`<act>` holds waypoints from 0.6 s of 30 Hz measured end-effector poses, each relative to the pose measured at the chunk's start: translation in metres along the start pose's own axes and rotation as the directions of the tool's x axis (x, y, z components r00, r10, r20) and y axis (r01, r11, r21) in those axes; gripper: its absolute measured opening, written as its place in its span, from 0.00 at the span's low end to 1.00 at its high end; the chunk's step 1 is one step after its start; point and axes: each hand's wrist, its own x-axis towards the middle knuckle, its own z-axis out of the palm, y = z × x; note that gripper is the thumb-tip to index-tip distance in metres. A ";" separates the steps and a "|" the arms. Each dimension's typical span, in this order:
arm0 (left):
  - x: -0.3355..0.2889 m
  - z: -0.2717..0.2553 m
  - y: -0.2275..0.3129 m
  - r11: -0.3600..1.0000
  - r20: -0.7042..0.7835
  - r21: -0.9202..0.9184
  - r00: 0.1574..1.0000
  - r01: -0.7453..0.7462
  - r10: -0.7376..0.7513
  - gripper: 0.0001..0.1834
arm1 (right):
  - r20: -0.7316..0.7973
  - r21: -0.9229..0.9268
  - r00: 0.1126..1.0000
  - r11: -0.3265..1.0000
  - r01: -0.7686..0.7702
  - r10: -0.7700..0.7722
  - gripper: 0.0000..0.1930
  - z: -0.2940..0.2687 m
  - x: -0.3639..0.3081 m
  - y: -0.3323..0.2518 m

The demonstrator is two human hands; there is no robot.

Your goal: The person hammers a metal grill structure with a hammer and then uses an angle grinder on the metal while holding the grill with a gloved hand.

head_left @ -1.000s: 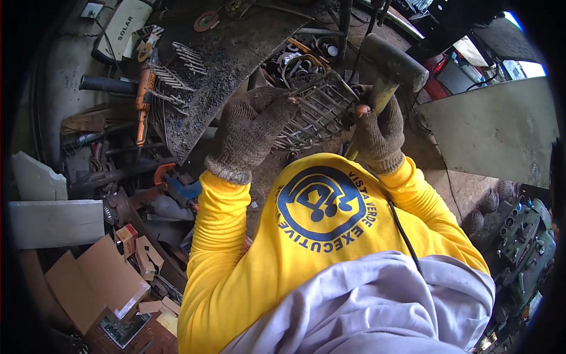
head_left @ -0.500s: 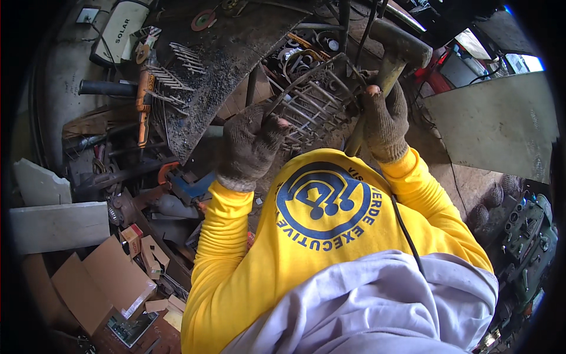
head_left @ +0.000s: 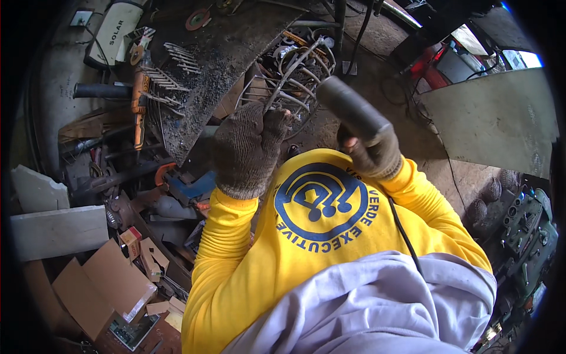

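Note:
My left hand, in a brown knit glove, is closed on one end of a grille of bent metal rods. The grille is tilted up in front of me, over a pile of scrap metal rings. My right hand, gloved the same way, grips a hammer whose heavy cylindrical head stands above the fist, right of the grille and apart from it. The hammer's handle is mostly hidden behind its head and my hand.
A dark workbench with grit holds an orange angle grinder and short welded rod pieces. Lower left are open cardboard boxes and a blue clamp-like tool. A pale panel leans at right, near a greenish machine.
The hammer has come down and left, its head turning nearer to my chest. The grille has tipped to a steeper angle in my left hand, which has risen closer.

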 end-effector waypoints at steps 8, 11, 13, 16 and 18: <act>0.006 -0.002 0.010 0.965 0.004 -0.261 1.000 0.029 -0.029 0.18 | 0.049 -0.373 0.985 0.918 -0.134 0.164 0.20 0.006 0.002 -0.011; 0.006 0.002 0.005 0.973 -0.037 -0.231 0.999 -0.010 0.001 0.17 | -0.036 -0.073 0.999 0.997 0.026 -0.029 0.18 0.004 -0.005 -0.008; 0.004 0.007 0.000 0.988 -0.061 -0.149 0.998 -0.040 0.031 0.17 | -0.064 0.116 0.945 0.938 0.327 -0.321 0.20 0.003 0.000 -0.008; -0.009 0.010 -0.006 0.977 -0.090 -0.211 0.996 -0.007 -0.012 0.16 | 0.197 0.429 0.963 0.868 -0.251 0.182 0.17 -0.006 0.000 -0.021; 0.000 0.008 -0.005 0.970 -0.077 -0.242 0.997 -0.013 -0.006 0.15 | 0.270 0.378 0.697 0.593 -0.711 0.664 0.16 -0.010 0.003 -0.048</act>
